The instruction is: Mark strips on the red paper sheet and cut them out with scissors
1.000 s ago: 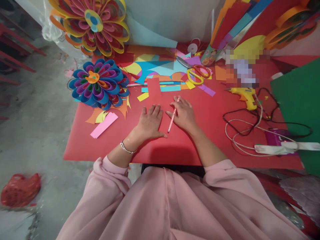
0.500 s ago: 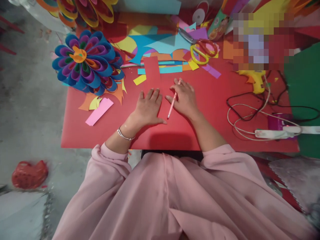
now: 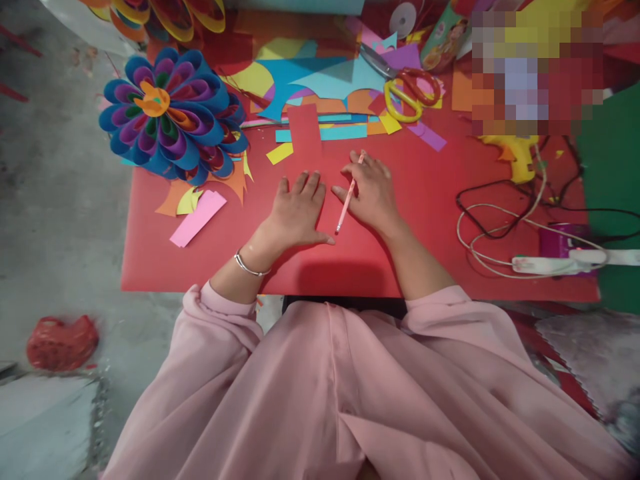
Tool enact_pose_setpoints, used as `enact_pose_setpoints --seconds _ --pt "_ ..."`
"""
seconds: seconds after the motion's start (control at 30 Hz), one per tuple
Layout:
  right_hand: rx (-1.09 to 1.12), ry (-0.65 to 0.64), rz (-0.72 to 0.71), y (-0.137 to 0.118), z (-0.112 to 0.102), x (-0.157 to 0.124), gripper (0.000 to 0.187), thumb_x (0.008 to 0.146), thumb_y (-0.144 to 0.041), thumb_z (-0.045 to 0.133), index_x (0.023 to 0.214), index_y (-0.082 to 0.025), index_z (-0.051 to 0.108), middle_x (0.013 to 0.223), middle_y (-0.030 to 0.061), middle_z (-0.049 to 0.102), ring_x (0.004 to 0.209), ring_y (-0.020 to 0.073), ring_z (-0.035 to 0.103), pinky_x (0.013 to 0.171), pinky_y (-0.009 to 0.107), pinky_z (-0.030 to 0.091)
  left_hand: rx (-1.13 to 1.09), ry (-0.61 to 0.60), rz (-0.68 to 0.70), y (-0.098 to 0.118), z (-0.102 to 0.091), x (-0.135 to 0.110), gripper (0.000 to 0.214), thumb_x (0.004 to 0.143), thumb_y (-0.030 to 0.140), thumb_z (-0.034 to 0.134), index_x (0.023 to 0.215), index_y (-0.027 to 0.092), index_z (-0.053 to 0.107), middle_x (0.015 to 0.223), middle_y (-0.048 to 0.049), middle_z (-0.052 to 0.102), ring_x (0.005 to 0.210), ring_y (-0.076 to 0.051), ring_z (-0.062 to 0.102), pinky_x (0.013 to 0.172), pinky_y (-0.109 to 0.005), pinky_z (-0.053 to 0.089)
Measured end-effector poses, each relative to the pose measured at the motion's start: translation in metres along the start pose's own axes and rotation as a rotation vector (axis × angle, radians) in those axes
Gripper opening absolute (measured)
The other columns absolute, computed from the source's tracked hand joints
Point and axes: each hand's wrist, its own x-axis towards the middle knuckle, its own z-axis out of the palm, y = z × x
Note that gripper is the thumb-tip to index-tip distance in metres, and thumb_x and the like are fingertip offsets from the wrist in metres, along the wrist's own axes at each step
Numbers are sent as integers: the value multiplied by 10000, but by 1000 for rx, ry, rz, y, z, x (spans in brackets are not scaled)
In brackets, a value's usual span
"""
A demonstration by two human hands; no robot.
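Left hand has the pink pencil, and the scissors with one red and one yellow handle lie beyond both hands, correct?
Not the left hand: the head view shows the pink pencil in the right hand. The scissors do lie beyond both hands.

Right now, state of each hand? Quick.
Left hand: open, palm down on the red tabletop.
Right hand: holding a pink pencil among its partly curled fingers.

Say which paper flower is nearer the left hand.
The blue-and-purple flower with the orange centre, wholly in view, ahead and to the left of the left hand. The yellow-edged flower is farther back, cut off by the picture's top.
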Motion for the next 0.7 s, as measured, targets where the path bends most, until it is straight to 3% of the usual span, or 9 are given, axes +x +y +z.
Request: enact_pose_setpoints --seconds 0.23,0.4,0.5,0.6,0.7 --pt "14 63 -28 -1 1 -2 414 1047 -559 571 1271 -234 696 1630 176 574 1583 396 448 1258 680 358 30 -23 -17 5 -7 -2 1246 791 755 829 1695 41 353 1778 -299 248 1640 -496 255 1303 -671 222" --pt "182 198 25 -5 -10 0 563 1130 -583 297 1357 -228 669 1372 158 757 1337 322 684 1139 536 527 46 -45 -30 6 -9 -2 1261 791 776 812 1693 27 349 1782 -292 242 1646 -477 257 1294 -664 276" --pt "243 273 65 -14 -22 7 669 1131 -631 198 1257 -255 737 1211 127 805 1203 295 731 1086 477 563 44 -25 -18 5 -10 -2 1247 782 776 818 1679 28 381 1772 -293 279 1635 -485 277 1285 -665 293" --pt "320 269 109 -22 -21 21 672 1109 -690 251 1129 -280 782 1126 107 820 1123 287 751 1047 448 578 38 -25 -17 5 -11 -1 1223 784 767 824 1674 43 399 1766 -295 292 1625 -489 292 1283 -666 294" --pt "442 257 146 -25 -7 35 562 1075 -693 405 1049 -276 782 1058 79 830 1031 273 770 969 418 592 38 -48 -29 6 -12 0 1238 771 779 828 1676 51 400 1772 -285 286 1626 -487 289 1288 -664 295"
